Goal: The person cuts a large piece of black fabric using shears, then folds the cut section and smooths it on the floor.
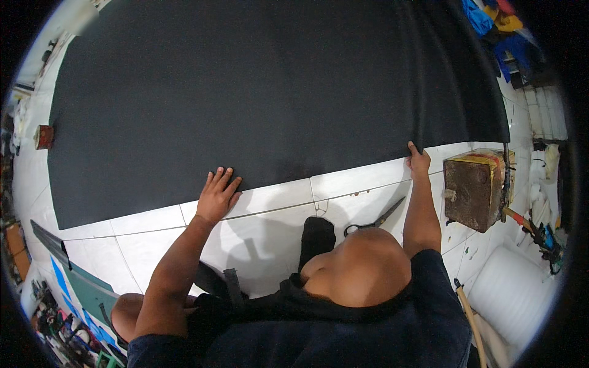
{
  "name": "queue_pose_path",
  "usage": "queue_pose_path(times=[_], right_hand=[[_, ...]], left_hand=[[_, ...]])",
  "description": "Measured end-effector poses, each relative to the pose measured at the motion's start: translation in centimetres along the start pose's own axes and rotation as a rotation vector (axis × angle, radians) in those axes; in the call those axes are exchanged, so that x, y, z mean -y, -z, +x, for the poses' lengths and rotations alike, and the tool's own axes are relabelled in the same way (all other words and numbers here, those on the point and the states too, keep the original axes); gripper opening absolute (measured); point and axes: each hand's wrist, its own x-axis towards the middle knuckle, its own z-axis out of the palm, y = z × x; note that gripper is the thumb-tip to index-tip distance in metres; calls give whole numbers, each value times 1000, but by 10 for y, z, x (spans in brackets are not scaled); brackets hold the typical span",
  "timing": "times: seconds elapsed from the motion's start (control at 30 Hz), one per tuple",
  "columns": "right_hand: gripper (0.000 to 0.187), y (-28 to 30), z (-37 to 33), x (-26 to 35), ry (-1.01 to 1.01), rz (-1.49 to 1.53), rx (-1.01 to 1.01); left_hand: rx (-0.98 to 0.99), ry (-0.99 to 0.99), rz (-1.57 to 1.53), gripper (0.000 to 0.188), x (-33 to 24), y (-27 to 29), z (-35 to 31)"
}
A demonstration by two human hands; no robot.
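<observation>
A large sheet of black fabric (276, 92) is spread over the white tiled floor, its near edge running across in front of me. My left hand (216, 195) lies on that edge with fingers spread, palm down. Farther right, my right hand (418, 161) pinches the same edge between thumb and fingers; some fingers are hidden. Soft creases run through the fabric away from this hand. A pair of scissors (386, 214) with dark blades rests on the tiles beside my bent knee, which partly covers its handles.
A worn brown box (475, 190) stands at the right, by the fabric's corner. Behind it lies a white roll (512, 294). At the left are a small reddish block (43, 137) against the fabric and a green board (86, 276). Coloured cloths (503, 24) are heaped at the far right.
</observation>
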Motion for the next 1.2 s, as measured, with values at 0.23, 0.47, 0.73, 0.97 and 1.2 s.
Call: queue_pose_path(times=[0.23,0.47,0.73,0.97,1.2], right_hand=[[35,6,14,5,-124,-200,-30],[52,26,-150,-54,254,-961,-5],[56,-24,-380,28,390,-1053,287],[53,-49,-415,80,510,-931,-14],[49,-18,-398,59,393,-802,219]], left_hand=[[-35,-14,-22,39,-9,9,14],[82,-137,-167,62,-86,7,73],[-59,-264,48,43,-95,-10,100],[18,-198,-25,41,-114,-26,104],[146,-134,-109,32,-128,-17,106]])
